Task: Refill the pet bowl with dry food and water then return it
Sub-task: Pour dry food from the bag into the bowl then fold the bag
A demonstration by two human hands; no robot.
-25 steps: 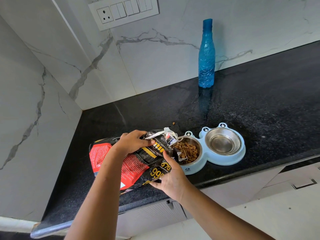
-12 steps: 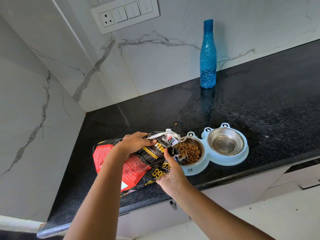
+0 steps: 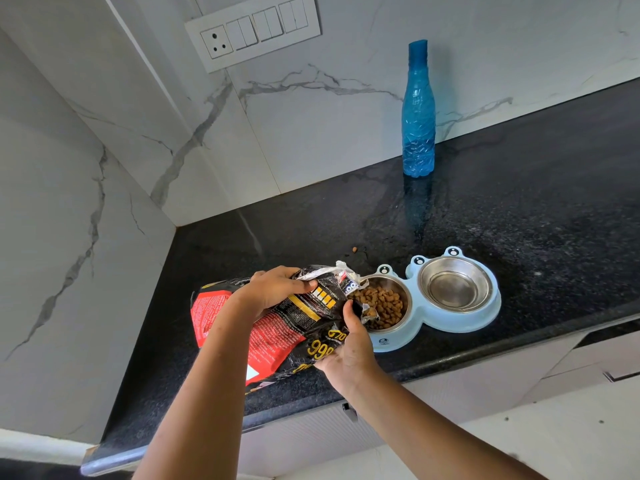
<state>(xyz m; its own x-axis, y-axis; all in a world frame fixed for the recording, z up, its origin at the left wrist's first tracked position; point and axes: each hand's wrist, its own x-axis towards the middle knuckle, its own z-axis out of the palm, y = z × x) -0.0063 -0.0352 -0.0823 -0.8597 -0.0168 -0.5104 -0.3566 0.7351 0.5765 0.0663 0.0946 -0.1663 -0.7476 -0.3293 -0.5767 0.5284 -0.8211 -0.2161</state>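
Left hand (image 3: 273,292): gripping the top of a crinkled black, red and yellow plastic pet-food bag (image 3: 287,327) near its torn mouth, fingers curled over it. Right hand (image 3: 349,351): cupping the bag from below, thumb pressing up beside the mouth.

Bag: lying tilted on its side, long axis running left to right, mouth hanging over the left steel cup (image 3: 407,299).

Light-blue frog-shaped plastic double feeder (image 3: 485,317): sitting on the black speckled stone counter (image 3: 536,202) near its front edge, just right of both hands, long axis also left to right. Left steel cup is holding brown dry kibble (image 3: 384,304), looking well filled. Right steel cup (image 3: 455,289) is appearing empty.

Ribbed blue plastic bottle (image 3: 418,126): standing upright and capped by the marble wall, beyond the feeder, well apart; the right hand is lying nearer it.

Judgement: food step is nearing its end; water not yet begun.
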